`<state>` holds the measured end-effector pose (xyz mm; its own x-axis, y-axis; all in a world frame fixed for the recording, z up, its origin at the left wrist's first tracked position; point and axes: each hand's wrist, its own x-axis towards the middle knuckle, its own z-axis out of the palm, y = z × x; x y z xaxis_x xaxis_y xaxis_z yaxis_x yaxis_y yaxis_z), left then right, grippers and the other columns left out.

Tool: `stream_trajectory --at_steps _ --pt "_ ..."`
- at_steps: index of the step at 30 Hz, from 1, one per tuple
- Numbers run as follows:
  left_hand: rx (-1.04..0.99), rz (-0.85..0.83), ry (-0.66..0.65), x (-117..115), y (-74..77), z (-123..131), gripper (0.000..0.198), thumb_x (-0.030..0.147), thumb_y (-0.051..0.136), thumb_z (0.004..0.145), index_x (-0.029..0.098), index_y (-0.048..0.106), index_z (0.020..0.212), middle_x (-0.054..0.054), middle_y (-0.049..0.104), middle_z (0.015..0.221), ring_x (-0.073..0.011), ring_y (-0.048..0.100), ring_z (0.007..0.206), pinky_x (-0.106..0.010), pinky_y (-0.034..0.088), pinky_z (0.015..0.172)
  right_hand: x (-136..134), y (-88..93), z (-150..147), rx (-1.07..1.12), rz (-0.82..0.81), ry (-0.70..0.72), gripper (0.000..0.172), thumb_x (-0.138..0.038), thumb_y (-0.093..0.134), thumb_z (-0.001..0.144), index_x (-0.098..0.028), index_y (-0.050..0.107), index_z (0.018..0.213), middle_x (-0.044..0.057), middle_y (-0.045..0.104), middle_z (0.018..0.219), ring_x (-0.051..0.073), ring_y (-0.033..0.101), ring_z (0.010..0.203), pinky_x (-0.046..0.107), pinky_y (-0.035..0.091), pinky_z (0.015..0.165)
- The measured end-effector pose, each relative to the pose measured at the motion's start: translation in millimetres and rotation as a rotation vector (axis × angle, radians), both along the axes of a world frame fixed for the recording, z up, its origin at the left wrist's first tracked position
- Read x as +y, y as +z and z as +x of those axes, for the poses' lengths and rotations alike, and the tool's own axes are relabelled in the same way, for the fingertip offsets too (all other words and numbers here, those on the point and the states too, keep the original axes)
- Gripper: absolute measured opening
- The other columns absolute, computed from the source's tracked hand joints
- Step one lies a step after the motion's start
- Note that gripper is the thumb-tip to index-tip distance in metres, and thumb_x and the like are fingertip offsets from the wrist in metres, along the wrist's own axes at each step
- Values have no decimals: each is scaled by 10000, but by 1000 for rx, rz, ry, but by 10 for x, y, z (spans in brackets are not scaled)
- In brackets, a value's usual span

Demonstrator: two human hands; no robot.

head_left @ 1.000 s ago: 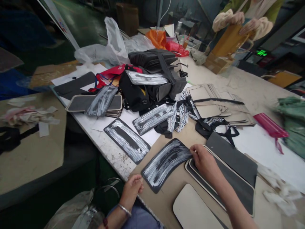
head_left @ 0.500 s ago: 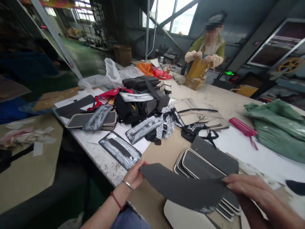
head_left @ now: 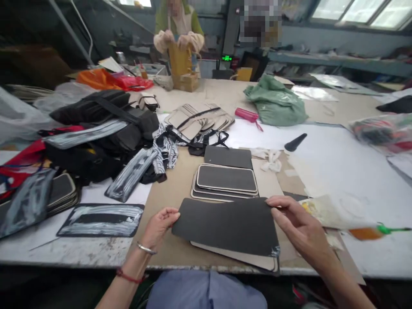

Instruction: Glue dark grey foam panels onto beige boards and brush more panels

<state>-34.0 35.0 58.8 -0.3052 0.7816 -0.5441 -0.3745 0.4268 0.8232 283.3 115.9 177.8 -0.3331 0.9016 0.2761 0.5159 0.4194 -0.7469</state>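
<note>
Between my two hands I hold a dark grey, flexible panel point(head_left: 225, 225) with a whitish smear at its lower right corner. My left hand point(head_left: 161, 225) pinches its left edge, and my right hand point(head_left: 298, 223) grips its upper right corner. Under it, a beige panel point(head_left: 238, 255) shows along the lower edge. Just beyond lie several stacked grey panels with beige borders point(head_left: 227, 178), and behind them a plain grey panel point(head_left: 228, 157). To the left, a black panel streaked with white point(head_left: 101, 219) lies flat on the table.
Black bags point(head_left: 106, 120) and a patterned cloth point(head_left: 165, 148) are heaped left. Fanned beige pieces point(head_left: 201, 120), a pink pouch point(head_left: 247, 115) and a green bag point(head_left: 277, 103) lie farther back. A glue-coloured spreader with green handle point(head_left: 370, 231) rests right. Across the table, a person handles a yellow-brown bag point(head_left: 180, 60).
My view has swung to the right. The grey panel, curved before, is now flatter and lower, over the beige panel, still held in both hands.
</note>
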Motion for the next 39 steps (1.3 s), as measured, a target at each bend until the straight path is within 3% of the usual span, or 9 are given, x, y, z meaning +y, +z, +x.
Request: stream_trajectory --at_steps 3,7,11,15,21,27,32,39 --pt "191 -20 -37 -27 -83 215 392 376 765 450 140 584 705 37 562 536 -89 485 502 -200 352 489 -190 -541 333 152 -223 -229 225 -408 585 729 -205 585 826 41 614 847 166 600 809 285 501 745" --pt "278 -71 -61 -72 -254 492 400 432 718 441 152 565 682 37 555 496 -111 496 501 -232 383 516 -419 -1147 647 223 -481 -434 325 -470 617 652 -188 579 809 50 625 783 186 604 759 316 499 712" --pt "359 -92 -65 -69 -466 631 405 448 694 432 161 550 679 41 544 463 -120 497 490 -251 394 538 -493 -1549 770 252 -531 -523 345 -465 618 609 -180 564 796 45 602 726 186 590 703 332 492 682" --pt "409 -81 -67 -54 -624 661 393 447 678 457 167 542 697 41 550 461 -126 502 480 -257 402 531 -444 -1808 786 184 -457 -529 315 -442 565 634 -180 555 808 53 587 761 177 571 686 345 489 683" --pt "458 -88 -77 -26 -694 680 386 479 645 483 179 530 697 30 560 487 -148 528 501 -276 421 541 -390 -1958 760 37 -323 -488 271 -390 496 703 -180 533 871 72 562 854 176 558 743 348 497 706" --pt "567 -89 -98 -21 -690 688 391 519 623 504 185 542 691 25 564 497 -161 540 509 -293 435 554 -414 -1935 775 -72 -233 -497 291 -364 452 740 -176 521 949 97 557 902 187 567 762 371 490 733" --pt "557 -104 -119 -47 -750 668 408 532 617 520 186 542 722 14 586 523 -174 554 526 -303 444 566 -538 -1857 853 -166 -332 -574 277 -367 407 749 -173 535 899 104 610 846 212 586 768 372 473 733" --pt "530 -120 -151 -78 -800 655 429 539 618 523 179 542 743 13 585 540 -169 550 542 -298 445 579 -651 -1849 805 -359 -393 -539 295 -393 363 745 -174 560 752 109 620 756 233 571 733 362 431 709"
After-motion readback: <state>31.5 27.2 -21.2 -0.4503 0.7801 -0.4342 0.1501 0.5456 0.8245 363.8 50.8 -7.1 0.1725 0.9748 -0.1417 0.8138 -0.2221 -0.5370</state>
